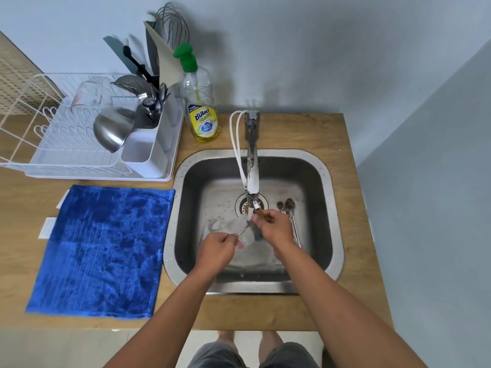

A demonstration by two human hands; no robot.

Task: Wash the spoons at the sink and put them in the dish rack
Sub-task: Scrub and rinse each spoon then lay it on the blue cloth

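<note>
1 spoon [244, 230] is pinched by the left hand [218, 248] and scrubbed by the closed right hand [275, 225] under the tap [252, 155] at frame centre, while 2 soiled spoons [288, 208] are left in the sink [332, 208], rack [39, 144] upper left.

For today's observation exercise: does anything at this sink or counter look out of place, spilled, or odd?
A white cord is looped over the faucet, dangling into the sink; that is unusual. Two dirty spoons lie in the basin. Nothing looks spilled or damaged.
</note>
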